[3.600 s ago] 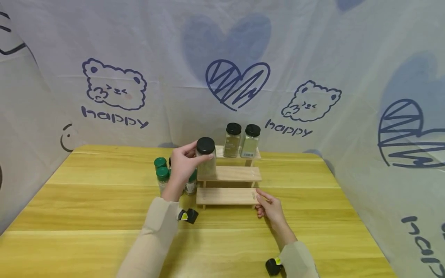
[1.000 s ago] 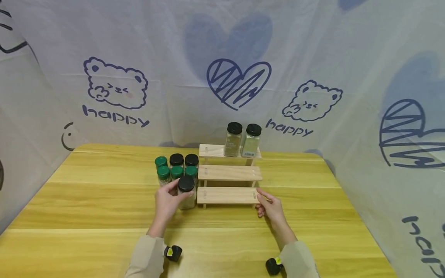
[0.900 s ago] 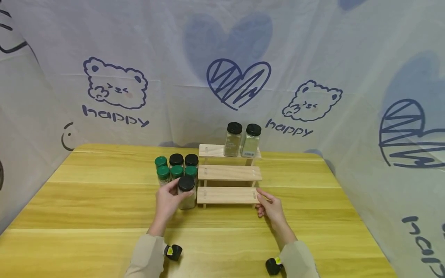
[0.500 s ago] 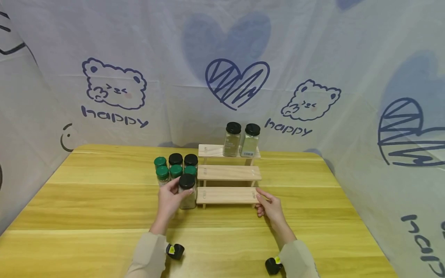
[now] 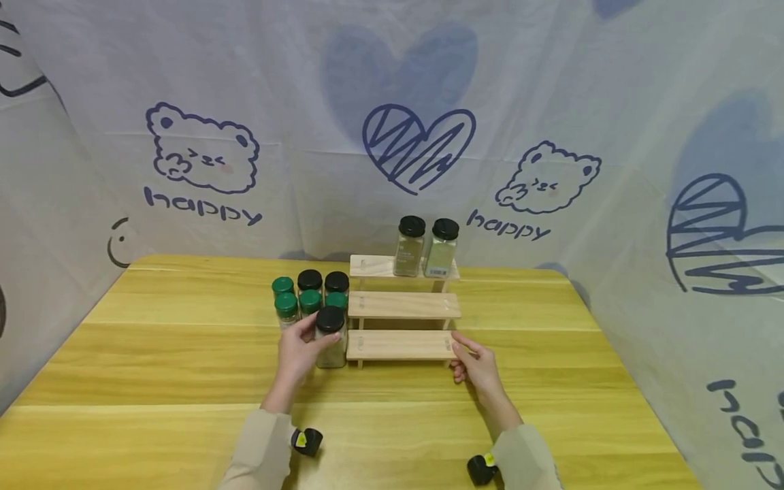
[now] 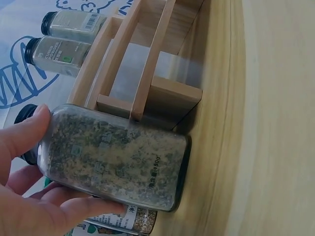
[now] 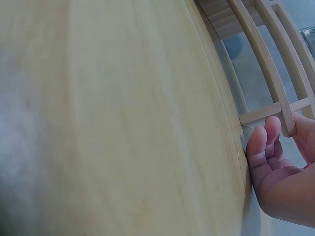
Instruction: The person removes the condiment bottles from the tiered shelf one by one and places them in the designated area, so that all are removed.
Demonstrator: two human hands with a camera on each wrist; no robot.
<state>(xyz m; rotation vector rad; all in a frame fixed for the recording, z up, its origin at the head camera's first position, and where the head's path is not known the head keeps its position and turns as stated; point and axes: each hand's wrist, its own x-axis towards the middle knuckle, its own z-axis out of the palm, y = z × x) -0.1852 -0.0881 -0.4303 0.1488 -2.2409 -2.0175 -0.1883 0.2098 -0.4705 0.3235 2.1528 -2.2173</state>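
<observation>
Your left hand (image 5: pixel 299 350) grips an upright jar (image 5: pixel 331 352), its speckled contents (image 6: pixel 110 162) and print (image 6: pixel 155 172) clear only in the left wrist view, just left of the near wooden shelf (image 5: pixel 398 346), whose right end your right hand (image 5: pixel 478 369) pinches.

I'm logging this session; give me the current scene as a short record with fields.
rack: wooden, three shelves
left hand: grips a black-capped jar left of the rack
right hand: holds the lowest shelf at its right end
top shelf: two upright jars, also black-capped
left of rack: four green-capped bottles, two more dark-lidded jars
backdrop: printed cloth
</observation>
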